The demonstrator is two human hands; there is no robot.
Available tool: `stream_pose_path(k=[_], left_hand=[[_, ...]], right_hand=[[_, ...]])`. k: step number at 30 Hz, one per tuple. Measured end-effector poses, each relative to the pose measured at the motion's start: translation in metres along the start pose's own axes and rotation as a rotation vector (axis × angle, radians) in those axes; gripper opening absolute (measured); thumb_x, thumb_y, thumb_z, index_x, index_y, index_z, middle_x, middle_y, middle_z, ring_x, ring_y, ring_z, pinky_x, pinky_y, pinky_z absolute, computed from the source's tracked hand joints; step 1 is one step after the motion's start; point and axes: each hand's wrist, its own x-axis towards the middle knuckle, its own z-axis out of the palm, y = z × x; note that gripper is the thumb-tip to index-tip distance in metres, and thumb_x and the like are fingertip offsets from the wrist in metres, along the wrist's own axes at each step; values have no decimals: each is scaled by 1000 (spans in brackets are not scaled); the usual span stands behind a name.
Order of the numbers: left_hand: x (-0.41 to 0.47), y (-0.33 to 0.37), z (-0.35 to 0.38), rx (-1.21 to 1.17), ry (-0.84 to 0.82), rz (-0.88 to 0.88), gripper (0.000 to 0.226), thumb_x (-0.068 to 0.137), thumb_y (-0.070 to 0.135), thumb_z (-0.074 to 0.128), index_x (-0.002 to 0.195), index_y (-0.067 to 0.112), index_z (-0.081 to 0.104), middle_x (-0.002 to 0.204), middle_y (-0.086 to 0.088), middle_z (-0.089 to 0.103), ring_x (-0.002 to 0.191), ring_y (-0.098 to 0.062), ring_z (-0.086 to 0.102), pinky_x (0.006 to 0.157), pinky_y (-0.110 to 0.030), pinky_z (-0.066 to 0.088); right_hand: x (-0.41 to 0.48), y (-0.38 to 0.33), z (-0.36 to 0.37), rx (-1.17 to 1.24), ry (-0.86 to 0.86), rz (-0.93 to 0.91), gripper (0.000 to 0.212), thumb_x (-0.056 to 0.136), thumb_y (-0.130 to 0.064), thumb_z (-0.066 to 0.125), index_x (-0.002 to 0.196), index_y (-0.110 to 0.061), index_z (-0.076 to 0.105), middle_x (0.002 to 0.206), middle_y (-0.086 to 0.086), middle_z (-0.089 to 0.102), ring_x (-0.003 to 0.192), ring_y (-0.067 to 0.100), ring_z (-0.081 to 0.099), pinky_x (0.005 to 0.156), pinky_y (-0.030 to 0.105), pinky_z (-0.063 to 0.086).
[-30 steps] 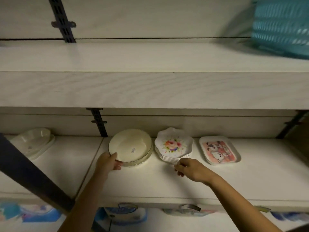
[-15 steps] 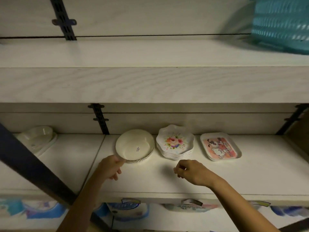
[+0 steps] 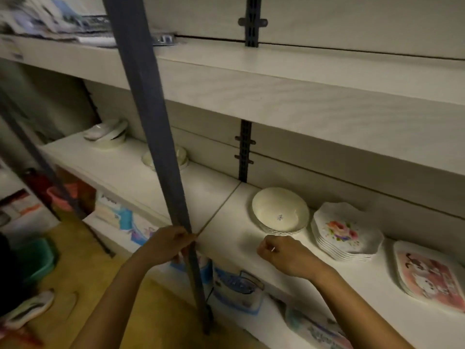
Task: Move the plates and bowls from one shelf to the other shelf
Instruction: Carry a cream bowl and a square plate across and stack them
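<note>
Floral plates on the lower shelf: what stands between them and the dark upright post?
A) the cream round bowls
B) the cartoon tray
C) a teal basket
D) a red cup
A: the cream round bowls sit between the floral plates and the dark post; the cartoon tray lies on the plates' other side.

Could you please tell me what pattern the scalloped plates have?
Scalloped plates: pink flowers on white, head view.

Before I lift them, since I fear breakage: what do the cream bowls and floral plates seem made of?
Cream bowls: melamine or glazed ceramic, unclear; smooth, faintly glossy, thin stacked rims. Floral plates: probably melamine; thin scalloped edges, printed flowers, satin sheen.
</note>
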Motion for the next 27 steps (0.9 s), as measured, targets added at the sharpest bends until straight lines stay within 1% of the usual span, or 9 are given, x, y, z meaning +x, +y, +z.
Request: stream_pose_path(k=[2, 6, 9, 11, 15, 18, 24, 25, 27], left_hand=[[-14, -12, -13, 5, 66, -8, 27, 94, 29, 46, 95, 7, 61, 72, 1, 63, 48, -4, 58, 48, -12, 46], [-31, -40, -45, 40, 170, -46, 28, 96, 32, 42, 93, 10, 59, 75, 3, 61, 57, -8, 56, 57, -14, 46], [-37, -66, -72, 87, 206, -46, 32, 95, 34, 43, 98, 7, 60, 75, 3, 63, 57, -7, 57, 54, -12, 45], [-37, -83, -90, 97, 219, -51, 32, 95, 34, 42, 96, 7, 60, 76, 3, 63, 56, -6, 56, 52, -12, 45], [-30, -124, -134, 154, 200, -37, 22, 94, 34, 45, 82, 20, 56, 72, 7, 62, 55, -5, 55, 47, -10, 44], [-22, -149, -163, 219, 165, -10, 24, 95, 31, 45, 71, 29, 48, 67, 10, 58, 56, -4, 53, 51, -11, 43], [1, -193, -222, 226, 103, 17, 21, 94, 27, 48, 73, 29, 49, 71, 8, 60, 65, -11, 60, 66, -22, 50], [5, -198, -231, 226, 102, 22, 21, 94, 28, 48, 73, 29, 49, 71, 7, 61, 66, -11, 60, 66, -24, 51], [15, -206, -248, 221, 94, 35, 20, 94, 27, 48, 74, 28, 50, 71, 6, 62, 64, -10, 60, 63, -20, 49]], right_hand=[[9, -21, 4, -16, -16, -57, 36, 94, -42, 39, 102, -14, 59, 107, 5, 64, 96, 22, 59, 85, 38, 47], [23, -65, 18, -24, -28, -140, 32, 94, -42, 39, 101, -18, 60, 107, 2, 64, 95, 20, 60, 86, 37, 49], [33, -100, 32, -29, -42, -179, 28, 94, -41, 41, 102, -23, 60, 107, 1, 64, 95, 19, 61, 87, 37, 51], [42, -123, 42, -28, -49, -184, 27, 94, -40, 42, 105, -24, 60, 108, 0, 64, 96, 19, 61, 88, 37, 51], [68, -174, 66, 31, -43, -188, 29, 94, -39, 43, 102, -17, 60, 106, 4, 65, 96, 20, 61, 88, 39, 52], [85, -206, 82, 52, -6, -194, 25, 94, -37, 44, 101, -20, 60, 107, 1, 64, 97, 19, 60, 88, 37, 51], [125, -257, 98, 78, 87, -112, 26, 94, -37, 45, 106, -20, 61, 113, 2, 64, 99, 20, 59, 90, 38, 51], [130, -262, 99, 85, 94, -98, 26, 94, -36, 45, 107, -21, 60, 114, 2, 63, 100, 20, 59, 91, 39, 51], [140, -270, 98, 109, 105, -70, 26, 94, -36, 46, 109, -20, 60, 116, 3, 63, 102, 21, 59, 91, 39, 51]])
